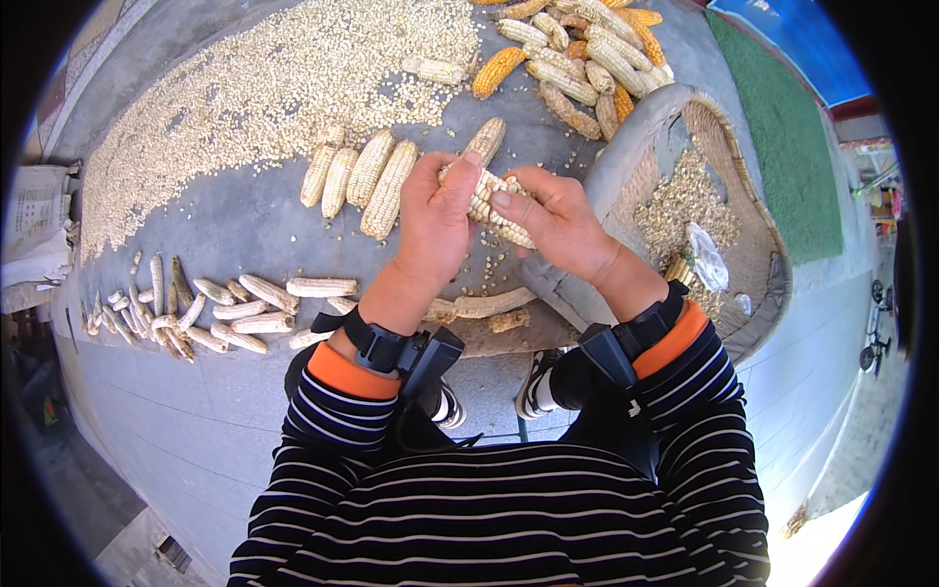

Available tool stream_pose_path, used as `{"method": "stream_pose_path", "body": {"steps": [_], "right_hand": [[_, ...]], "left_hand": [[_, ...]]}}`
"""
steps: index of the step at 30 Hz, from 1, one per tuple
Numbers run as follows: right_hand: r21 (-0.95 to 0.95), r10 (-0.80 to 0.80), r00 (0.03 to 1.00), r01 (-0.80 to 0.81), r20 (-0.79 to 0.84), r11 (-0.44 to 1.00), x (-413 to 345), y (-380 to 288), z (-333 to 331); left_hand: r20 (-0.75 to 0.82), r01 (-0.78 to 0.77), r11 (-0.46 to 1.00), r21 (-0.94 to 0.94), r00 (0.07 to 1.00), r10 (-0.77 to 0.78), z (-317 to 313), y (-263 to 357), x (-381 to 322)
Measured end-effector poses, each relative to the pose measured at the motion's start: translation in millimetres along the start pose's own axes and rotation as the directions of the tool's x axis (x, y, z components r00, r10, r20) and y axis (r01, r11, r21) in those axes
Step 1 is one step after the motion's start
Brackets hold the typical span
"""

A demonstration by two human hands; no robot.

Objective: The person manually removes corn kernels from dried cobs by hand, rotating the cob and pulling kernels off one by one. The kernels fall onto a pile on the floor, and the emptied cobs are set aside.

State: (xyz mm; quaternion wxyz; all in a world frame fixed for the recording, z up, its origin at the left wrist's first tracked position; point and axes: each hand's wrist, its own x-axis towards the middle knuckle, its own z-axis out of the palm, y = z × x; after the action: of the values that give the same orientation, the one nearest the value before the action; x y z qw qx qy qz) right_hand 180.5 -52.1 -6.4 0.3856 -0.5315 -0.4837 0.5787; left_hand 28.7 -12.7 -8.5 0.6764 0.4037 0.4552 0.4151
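Note:
Between both hands is a pale ear of dried corn [506, 209], tilted down to the right. My left hand [440, 209] grips its upper left end, thumb on top. My right hand [557, 220] closes on its other end, the thumb pressed against the kernels. Just beyond the hands lies another pale ear [487, 139], partly hidden by my left hand. Several whole pale ears [370, 169] lie side by side left of my left hand. Loose kernels [488, 268] are scattered on the grey surface below the held ear.
Shelled kernels [293, 81] spread across the upper left. Bare cobs [264, 293] lie along the near edge. White and orange ears [579, 59] are heaped at the upper right. A woven basket [763, 220] at the right holds kernels, chaff and clear plastic [706, 257].

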Motion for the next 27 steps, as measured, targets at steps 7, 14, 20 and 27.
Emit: {"method": "stream_pose_path", "body": {"steps": [7,14,20,27], "right_hand": [[-0.071,-0.086,0.996,0.085,-0.001,0.994,-3.4,0.4,-0.9],[0.053,0.049,0.999,-0.048,-0.003,0.997,-1.5,-1.7,-1.7],[0.192,0.031,1.0,-0.03,-0.003,0.981,0.9,5.4,-0.4],[0.129,-0.053,0.998,0.058,-0.041,0.99,0.5,4.3,3.2]], "left_hand": [[0.017,0.002,1.0,-0.003,1.0,-0.002,-1.3,1.0,0.2],[0.027,-0.04,0.999,-0.012,0.999,0.04,2.1,-0.7,0.0],[0.033,-0.021,1.0,-0.003,0.999,0.021,-0.1,-0.2,1.1],[0.021,-0.022,0.999,-0.039,1.0,0.023,1.7,2.7,0.4]]}}
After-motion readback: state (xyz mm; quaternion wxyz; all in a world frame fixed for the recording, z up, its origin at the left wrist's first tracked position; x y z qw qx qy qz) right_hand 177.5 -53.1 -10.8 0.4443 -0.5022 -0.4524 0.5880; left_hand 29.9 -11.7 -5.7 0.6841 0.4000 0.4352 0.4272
